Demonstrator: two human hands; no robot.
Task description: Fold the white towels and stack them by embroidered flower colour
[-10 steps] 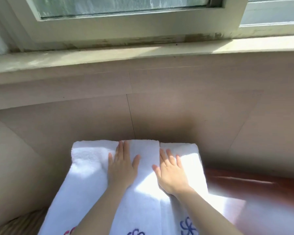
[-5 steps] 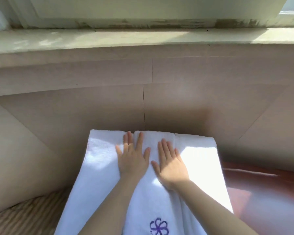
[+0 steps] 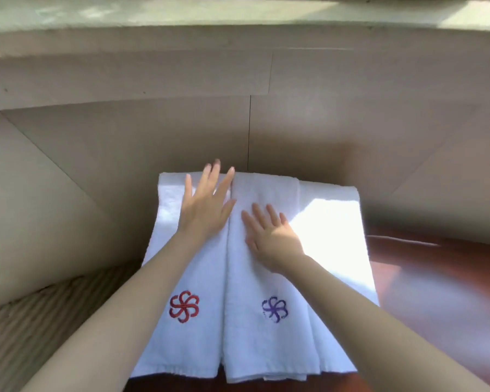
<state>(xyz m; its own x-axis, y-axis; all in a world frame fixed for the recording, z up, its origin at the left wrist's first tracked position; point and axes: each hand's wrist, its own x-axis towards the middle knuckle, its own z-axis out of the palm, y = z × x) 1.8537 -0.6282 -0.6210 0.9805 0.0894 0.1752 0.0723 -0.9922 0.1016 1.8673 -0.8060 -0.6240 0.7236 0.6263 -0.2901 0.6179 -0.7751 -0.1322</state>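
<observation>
Two long folded white towels lie side by side in front of me. The left towel (image 3: 167, 210) carries a red embroidered flower (image 3: 184, 306) near its close end. The right towel (image 3: 269, 349) carries a purple embroidered flower (image 3: 275, 309) and lies on further white towel layers (image 3: 331, 222) that stick out on its right. My left hand (image 3: 205, 206) lies flat with straight, spread fingers on the far part of the red-flower towel, fingertips past its far edge. My right hand (image 3: 269, 236) presses flat on the purple-flower towel.
The towels lie on a reddish-brown wooden surface (image 3: 436, 292), visible to the right. A beige panelled wall (image 3: 249, 123) rises right behind them, with a pale window sill (image 3: 238, 12) on top. A ribbed brown surface (image 3: 26, 321) lies at the lower left.
The view has tilted down, so both embroidered flowers and the towels' near ends now show. My left hand has slid farther away along its towel; my right hand has drawn back a little towards me.
</observation>
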